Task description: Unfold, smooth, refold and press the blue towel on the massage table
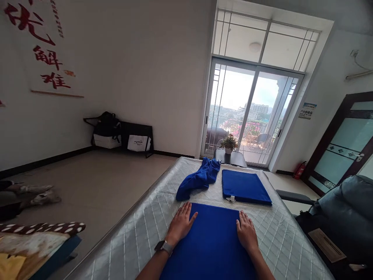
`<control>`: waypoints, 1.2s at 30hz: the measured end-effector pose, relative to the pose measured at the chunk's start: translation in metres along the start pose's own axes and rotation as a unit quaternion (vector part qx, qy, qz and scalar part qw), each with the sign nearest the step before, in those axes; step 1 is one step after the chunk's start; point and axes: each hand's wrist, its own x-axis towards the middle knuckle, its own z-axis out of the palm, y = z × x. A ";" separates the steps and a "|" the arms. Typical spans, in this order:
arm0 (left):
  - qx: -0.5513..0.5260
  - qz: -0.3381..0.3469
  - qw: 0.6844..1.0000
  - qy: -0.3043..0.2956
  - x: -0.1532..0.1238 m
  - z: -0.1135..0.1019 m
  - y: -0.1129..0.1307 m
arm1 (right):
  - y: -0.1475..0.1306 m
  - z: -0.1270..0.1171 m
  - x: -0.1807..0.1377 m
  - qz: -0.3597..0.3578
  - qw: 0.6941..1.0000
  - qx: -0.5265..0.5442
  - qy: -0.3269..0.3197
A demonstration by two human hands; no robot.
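Note:
A blue cloth (214,237) lies spread flat on the table (145,229) right in front of me. My left hand (181,223) rests flat on its left edge with the fingers stretched out; a watch is on that wrist. My right hand (246,230) lies flat on the cloth's right edge, fingers together and extended. Beyond them a folded blue cloth (244,186) lies on the table at the right, and a crumpled blue cloth (199,177) lies to its left.
The table has a silver quilted cover. A small dark table with a potted plant (229,144) stands before the glass balcony door (247,112). A dark armchair (346,210) is at the right, bags (107,130) against the far wall, a patterned cushion (37,237) at lower left.

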 end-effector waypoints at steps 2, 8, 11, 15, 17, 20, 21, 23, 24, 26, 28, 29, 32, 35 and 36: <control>-0.002 -0.003 1.000 0.005 0.000 -0.002 0.001 | -0.001 -0.002 -0.001 0.004 1.000 0.000 0.000; 0.004 0.005 1.000 0.026 -0.002 -0.007 0.006 | -0.013 -0.016 -0.005 0.009 0.999 -0.040 0.009; 0.001 0.006 1.000 0.029 -0.002 -0.007 0.006 | -0.017 -0.019 -0.011 -0.003 0.997 -0.076 0.023; -0.001 0.004 1.000 0.030 -0.001 -0.004 0.004 | -0.014 -0.011 -0.026 -0.007 0.997 -0.074 -0.005; -0.003 0.004 0.999 0.033 -0.001 -0.002 0.003 | -0.011 -0.004 -0.034 -0.005 0.998 -0.065 -0.024; -0.001 0.006 0.999 0.039 0.000 0.000 0.003 | -0.007 0.003 -0.041 -0.001 0.998 -0.051 -0.030; 0.001 0.006 0.999 0.039 0.000 0.001 0.003 | -0.007 0.004 -0.042 0.001 0.999 -0.045 -0.029; 0.006 0.008 0.999 0.036 0.000 0.001 0.003 | -0.008 0.004 -0.043 0.001 0.999 -0.031 -0.027; 0.010 0.008 0.999 0.034 0.000 0.001 0.002 | -0.008 0.003 -0.043 0.002 0.999 -0.025 -0.028; 0.018 0.001 0.999 0.031 0.000 -0.001 0.000 | -0.010 -0.001 -0.043 0.001 0.999 -0.012 -0.031; 0.029 -0.008 0.999 0.038 -0.001 -0.004 -0.003 | -0.011 -0.004 -0.044 0.005 0.999 0.001 -0.035; 0.034 -0.009 0.998 0.046 -0.003 -0.006 -0.002 | -0.011 -0.005 -0.044 0.006 0.999 0.007 -0.037; 0.045 0.012 0.997 0.068 -0.010 -0.008 0.011 | -0.012 -0.008 -0.046 0.010 0.999 0.026 -0.036; 0.041 0.068 0.996 0.042 -0.022 0.000 0.050 | -0.013 -0.009 -0.047 0.009 0.999 0.041 -0.032; 0.037 0.097 0.994 0.025 -0.026 0.005 0.068 | -0.013 -0.010 -0.047 0.010 0.998 0.045 -0.032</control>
